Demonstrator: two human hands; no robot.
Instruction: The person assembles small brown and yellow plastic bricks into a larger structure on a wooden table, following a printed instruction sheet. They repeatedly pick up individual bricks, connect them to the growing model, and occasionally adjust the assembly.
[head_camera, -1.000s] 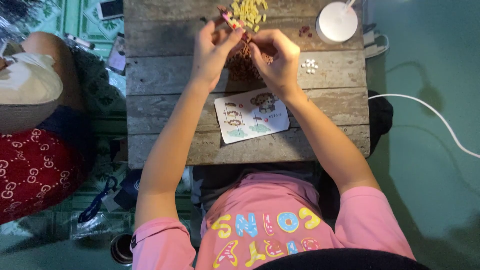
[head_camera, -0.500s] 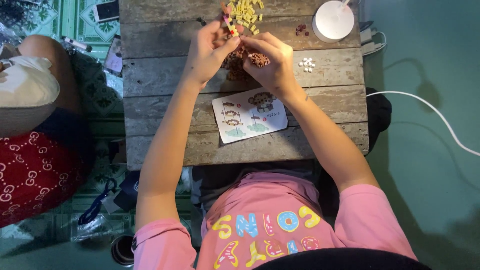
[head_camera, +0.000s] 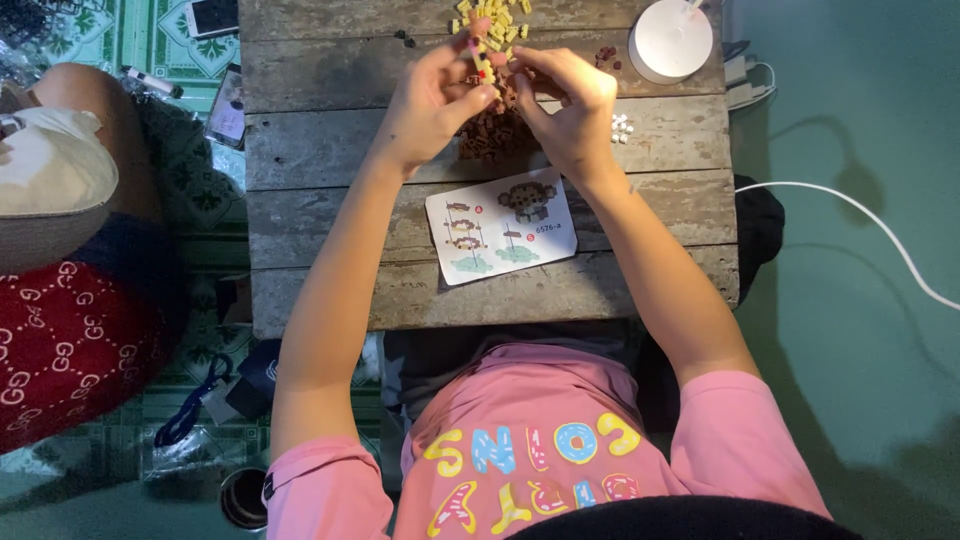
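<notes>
Both hands meet near the far edge of the wooden surface (head_camera: 330, 150): left hand (head_camera: 432, 98) pinches a small multicoloured brick piece (head_camera: 481, 62), right hand (head_camera: 568, 100) curls over brown bricks (head_camera: 490, 135); an instruction card (head_camera: 500, 225) lies nearer.

Single head cam, looks straight down on wooden table (head_camera: 330, 150), mid-range.
</notes>
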